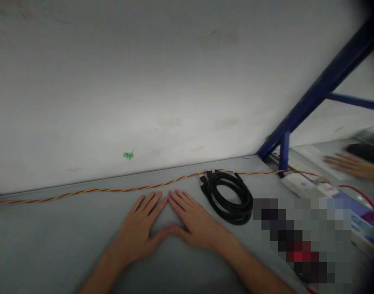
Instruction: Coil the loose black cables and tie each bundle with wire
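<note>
My left hand (140, 228) lies flat on the grey tabletop (52, 245), fingers stretched out and holding nothing. Beside it, my right hand (195, 222) is flat too, its fingers extended. The two thumbs touch, and the index fingertips nearly meet, framing a patch of table. Just right of my right hand rests a coiled black cable (232, 198) with its connectors at the upper left of the coil. A twisted red and yellow wire (113, 190) runs across the table beyond my fingertips.
A white wall (144, 81) rises behind the table. Blue metal frame bars (309, 98) slant up at the right. Boxes (299, 183) and a red cable (358, 194) lie past them, near another person's hand (352, 165). A pixelated patch hides things at the lower right.
</note>
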A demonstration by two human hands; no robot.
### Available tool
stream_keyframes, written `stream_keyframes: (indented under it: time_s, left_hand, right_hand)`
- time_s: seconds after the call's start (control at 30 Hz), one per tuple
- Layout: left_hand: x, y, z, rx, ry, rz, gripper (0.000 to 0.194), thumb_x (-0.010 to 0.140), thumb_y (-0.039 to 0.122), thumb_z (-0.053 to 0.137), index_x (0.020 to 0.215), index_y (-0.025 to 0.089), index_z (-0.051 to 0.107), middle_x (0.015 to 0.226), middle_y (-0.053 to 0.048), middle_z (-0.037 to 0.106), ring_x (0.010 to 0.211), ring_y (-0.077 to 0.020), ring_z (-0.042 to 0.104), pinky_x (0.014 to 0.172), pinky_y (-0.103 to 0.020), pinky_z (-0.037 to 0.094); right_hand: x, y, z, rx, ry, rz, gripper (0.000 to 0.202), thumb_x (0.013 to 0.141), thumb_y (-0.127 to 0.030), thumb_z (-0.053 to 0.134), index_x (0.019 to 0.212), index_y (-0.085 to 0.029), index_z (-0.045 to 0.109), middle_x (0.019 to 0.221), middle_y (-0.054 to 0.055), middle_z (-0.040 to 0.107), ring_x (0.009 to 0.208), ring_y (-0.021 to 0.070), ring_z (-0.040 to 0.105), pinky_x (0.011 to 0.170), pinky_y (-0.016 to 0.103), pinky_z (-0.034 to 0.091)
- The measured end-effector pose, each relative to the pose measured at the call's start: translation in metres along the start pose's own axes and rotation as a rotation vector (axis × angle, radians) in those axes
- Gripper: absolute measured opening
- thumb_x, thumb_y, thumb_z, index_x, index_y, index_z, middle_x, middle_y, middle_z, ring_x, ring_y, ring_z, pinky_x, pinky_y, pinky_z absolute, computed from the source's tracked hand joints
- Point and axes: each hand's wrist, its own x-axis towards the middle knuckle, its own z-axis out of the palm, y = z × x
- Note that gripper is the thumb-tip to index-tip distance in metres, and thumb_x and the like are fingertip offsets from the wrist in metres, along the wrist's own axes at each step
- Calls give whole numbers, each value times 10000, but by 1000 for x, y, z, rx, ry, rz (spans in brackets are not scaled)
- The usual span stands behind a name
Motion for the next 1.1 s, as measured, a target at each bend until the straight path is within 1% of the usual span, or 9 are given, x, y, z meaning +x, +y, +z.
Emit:
stream_keyframes:
  time_s: [0.07, 0.23, 0.33, 0.6, 0.67, 0.77, 0.87, 1.0, 1.1]
  left_hand:
    - [-1, 1, -1, 3, -13, -12, 916, 930, 750, 529, 1668, 330, 185, 1725, -63, 265, 1580, -351, 279, 1288, -578, 223]
    - [-7, 7, -6, 10, -87, -78, 1151, 735, 952, 525, 1663, 362, 183, 1745, -105, 163, 1588, -468, 162, 1239, -742, 113]
    - [-9, 10, -8, -4, -124, -112, 1238, 655, 1003, 523, 1660, 361, 192, 1747, -125, 129, 1586, -501, 106, 1215, -783, 82]
    - [-11, 13, -8, -25, -123, -115, 1275, 633, 1013, 523, 1662, 343, 182, 1743, -146, 145, 1585, -511, 83, 1202, -803, 69]
    - [-11, 13, -8, -29, -121, -110, 1246, 658, 1000, 523, 1662, 344, 185, 1740, -149, 158, 1583, -512, 97, 1196, -809, 78]
    - [-12, 13, -7, -25, -105, -112, 1188, 706, 973, 521, 1661, 350, 188, 1740, -144, 159, 1584, -507, 101, 1194, -810, 86]
    - [-13, 14, -6, -17, -84, -105, 1113, 766, 936, 510, 1661, 363, 180, 1745, -130, 147, 1588, -495, 102, 1201, -801, 92]
    - [-13, 15, -5, -10, -71, -107, 982, 851, 876, 478, 1656, 398, 183, 1746, -112, 168, 1589, -483, 129, 1206, -792, 108]
    - [-14, 14, -5, 0, -46, -101, 875, 922, 804, 461, 1654, 405, 194, 1743, -100, 196, 1591, -462, 154, 1214, -777, 130]
  right_hand:
    - [-2, 1, -1, 3, -34, 1, 950, 980, -680, 552, 1661, -99, 233, 1718, 178, 199, 1607, 325, 168, 1321, 520, 191]
    - [-5, 3, -4, 31, -92, 8, 1246, 765, -801, 723, 1671, -125, 198, 1726, 183, 150, 1606, 368, 142, 1322, 545, 155]
    - [-6, 2, -4, 43, -102, 8, 1286, 724, -797, 761, 1675, -145, 191, 1732, 177, 113, 1608, 382, 111, 1320, 559, 133]
    - [-8, 1, -3, 45, -106, -7, 1232, 775, -755, 746, 1681, -165, 156, 1735, 162, 107, 1611, 379, 88, 1316, 572, 101]
    - [-7, 2, -2, 57, -99, -5, 1243, 756, -761, 761, 1679, -170, 174, 1732, 161, 137, 1609, 381, 106, 1315, 569, 117]
    - [-6, 4, 1, 88, -63, 22, 1277, 681, -771, 817, 1664, -178, 258, 1716, 168, 224, 1598, 389, 166, 1310, 573, 150]
    - [-6, 5, 2, 123, -23, 50, 1184, 676, -688, 876, 1629, -202, 369, 1679, 158, 346, 1578, 382, 249, 1302, 582, 185]
    - [-6, 5, 0, 178, 37, 63, 955, 756, -511, 897, 1568, -228, 482, 1590, 130, 506, 1533, 358, 363, 1287, 578, 240]
    - [-6, 3, -1, 229, 106, 58, 762, 820, -447, 859, 1494, -230, 576, 1505, 131, 595, 1469, 361, 452, 1246, 582, 313]
